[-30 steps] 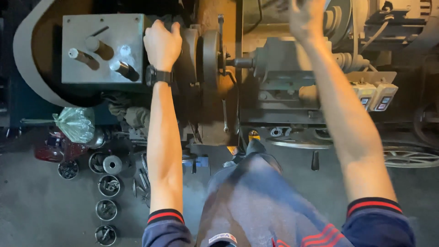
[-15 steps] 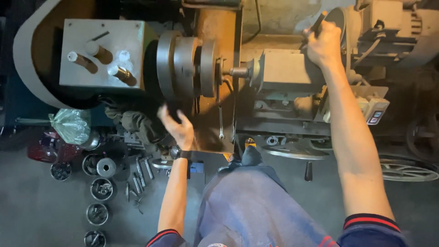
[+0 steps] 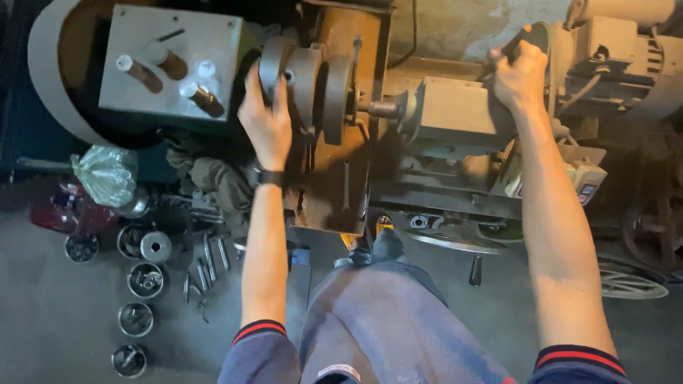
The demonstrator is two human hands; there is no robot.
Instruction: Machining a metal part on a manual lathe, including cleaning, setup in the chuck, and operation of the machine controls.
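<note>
The lathe chuck (image 3: 306, 89), a thick round steel disc stack, sits at the middle of the machine, just right of the grey headstock box (image 3: 171, 67). The left hand (image 3: 267, 121) lies over the chuck's near left rim, palm down, fingers curved round the edge and closed on it; a dark watch band (image 3: 269, 176) wraps the wrist below. A short shaft (image 3: 380, 109) sticks out of the chuck's right face and reaches the pale grey block of the tailstock (image 3: 455, 114) beside it.

The right hand (image 3: 519, 75) is up at the far right end of the tailstock, fist closed around a dark handle (image 3: 514, 44) whose tip shows above the knuckles. Both forearms are bare, with dark sleeves trimmed in red at the bottom edge of the view.

On the headstock box three stubby brown levers (image 3: 163, 67) with pale ends stand out at a tilt. A rust-brown panel (image 3: 341, 163) hangs below the chuck. Under the tailstock a large hand wheel (image 3: 455, 238) lies edge-on, and a spoked wheel (image 3: 629, 281) shows further right.

On the floor (image 3: 43, 320) at the left lie a crumpled clear plastic bag (image 3: 107, 174), a row of round metal rings and cups (image 3: 139, 299), and a scatter of loose steel rods (image 3: 206, 259). A heap of dark rags (image 3: 213, 178) rests against the machine near the left wrist.
</note>
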